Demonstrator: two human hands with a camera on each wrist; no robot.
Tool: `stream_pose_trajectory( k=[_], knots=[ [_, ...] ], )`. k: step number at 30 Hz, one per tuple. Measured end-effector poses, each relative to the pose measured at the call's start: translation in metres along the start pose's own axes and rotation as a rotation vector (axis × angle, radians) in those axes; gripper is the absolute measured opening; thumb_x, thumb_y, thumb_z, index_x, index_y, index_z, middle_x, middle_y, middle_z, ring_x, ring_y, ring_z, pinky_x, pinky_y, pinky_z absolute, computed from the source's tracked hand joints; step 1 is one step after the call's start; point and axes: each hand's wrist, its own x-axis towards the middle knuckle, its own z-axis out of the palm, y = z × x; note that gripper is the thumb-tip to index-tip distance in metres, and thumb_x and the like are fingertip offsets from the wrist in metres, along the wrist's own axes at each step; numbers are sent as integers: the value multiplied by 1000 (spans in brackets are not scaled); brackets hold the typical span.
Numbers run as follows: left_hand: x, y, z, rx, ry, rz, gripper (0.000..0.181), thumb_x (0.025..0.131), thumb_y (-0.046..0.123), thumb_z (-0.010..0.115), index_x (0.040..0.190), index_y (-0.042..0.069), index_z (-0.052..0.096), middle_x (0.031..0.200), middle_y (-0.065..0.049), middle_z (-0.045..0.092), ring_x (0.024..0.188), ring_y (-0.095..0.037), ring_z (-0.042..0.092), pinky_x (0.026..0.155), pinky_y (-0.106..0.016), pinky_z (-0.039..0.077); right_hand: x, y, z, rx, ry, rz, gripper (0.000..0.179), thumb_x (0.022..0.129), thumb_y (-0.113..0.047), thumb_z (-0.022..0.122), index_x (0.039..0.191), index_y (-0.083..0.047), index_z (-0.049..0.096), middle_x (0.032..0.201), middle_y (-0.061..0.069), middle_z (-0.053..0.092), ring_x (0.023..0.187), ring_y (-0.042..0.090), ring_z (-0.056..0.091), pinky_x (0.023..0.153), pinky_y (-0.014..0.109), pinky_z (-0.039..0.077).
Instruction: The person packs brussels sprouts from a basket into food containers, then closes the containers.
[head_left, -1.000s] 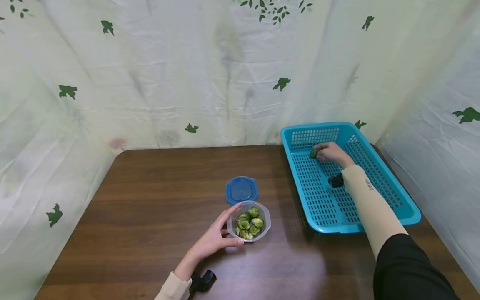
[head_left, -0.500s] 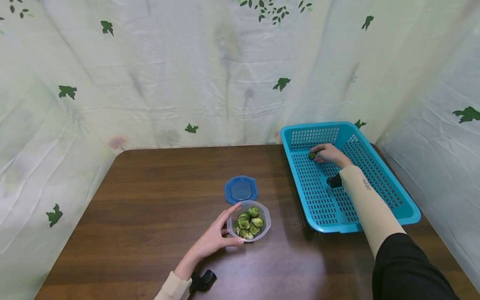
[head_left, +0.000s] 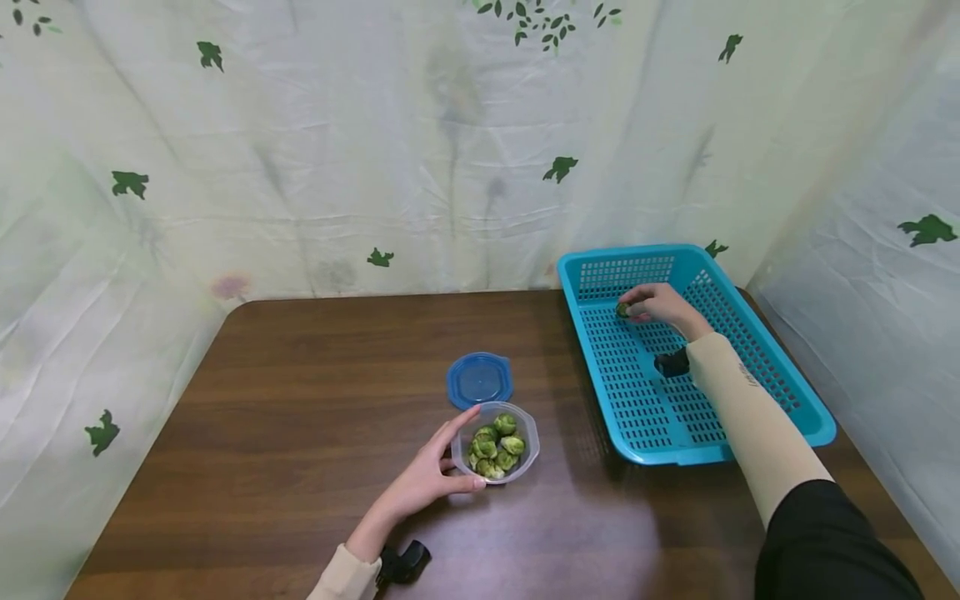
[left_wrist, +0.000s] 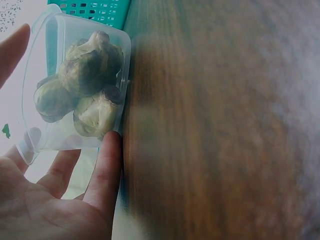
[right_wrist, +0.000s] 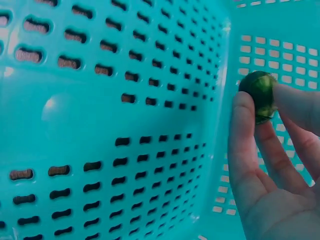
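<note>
In the head view my left hand holds a clear plastic container on the table, thumb on the near side and fingers on the far side. Several Brussels sprouts lie inside it. The left wrist view shows the sprouts through the container's wall, with fingertips touching its side. Over at the right, my right hand is inside a blue plastic basket, near its far left corner. A single Brussels sprout is pinched between thumb and fingers there, apart from the basket floor.
Just behind the container lies a blue lid, flat on the brown wooden table. The basket's raised walls surround my right hand. A pale leaf-patterned cloth hangs behind the table and along its sides.
My right hand stays in the basket with the Brussels sprout and shifts only slightly. The left hand and container keep their place. The head view has turned a little.
</note>
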Motion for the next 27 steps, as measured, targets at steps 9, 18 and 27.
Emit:
stream_pose_trajectory(
  k=[9,18,27],
  knots=[
    [0,0,0,1,-5,9,88,80,22,79,151,29,28,154,-8,20,136,-32,24,98,-54,38,-11,-5,-5,20,19,-25,34,99,-10,53,128,7,49,125,24,49,111,40,52,95,50,42],
    [0,0,0,8,-1,7,88,80,21,79,150,34,27,154,-7,20,137,-29,23,98,-53,38,-24,-9,-7,41,-20,-112,37,100,-17,52,127,7,48,123,24,50,102,35,58,93,47,45],
    [1,-1,0,13,-5,-4,88,81,21,78,150,35,27,154,-7,19,137,-29,22,99,-53,38,-39,-16,-4,102,-86,-173,36,98,-15,56,124,9,50,122,25,49,99,34,62,85,41,51]
  ],
)
